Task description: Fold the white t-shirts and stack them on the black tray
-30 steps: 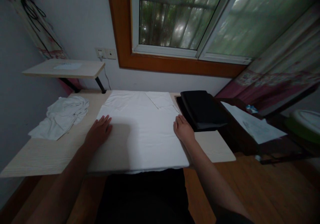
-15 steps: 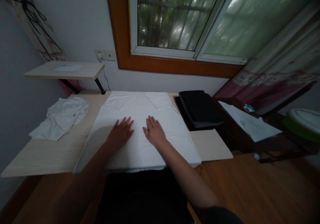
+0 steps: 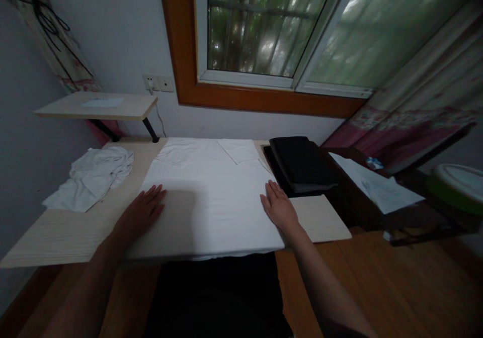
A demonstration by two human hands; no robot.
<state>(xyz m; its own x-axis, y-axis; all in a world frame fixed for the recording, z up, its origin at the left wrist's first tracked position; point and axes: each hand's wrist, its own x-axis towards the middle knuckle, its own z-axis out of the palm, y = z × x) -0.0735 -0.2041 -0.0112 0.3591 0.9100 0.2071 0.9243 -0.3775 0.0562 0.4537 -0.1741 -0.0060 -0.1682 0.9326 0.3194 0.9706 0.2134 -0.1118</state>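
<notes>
A white T-shirt (image 3: 219,204) lies spread out over the table, its front edge hanging slightly past the table's near side. Its sleeves show at the far end, the right one folded inward at an angle. My left hand (image 3: 142,211) rests flat at the shirt's left edge, fingers out. At the right edge my right hand (image 3: 278,206) lies palm down on the cloth, fingers stretched forward. Neither hand grips anything.
A crumpled white garment (image 3: 96,177) lies on the table (image 3: 49,237) at left, below a raised shelf (image 3: 94,107). Folded black clothes (image 3: 302,162) sit at the right. Beyond them are a paper sheet (image 3: 373,182) and a green container with a pale lid (image 3: 460,182).
Both hands have slid apart, from the shirt's middle out to its left and right edges. The cloth between them looks flat; the other things have stayed in place.
</notes>
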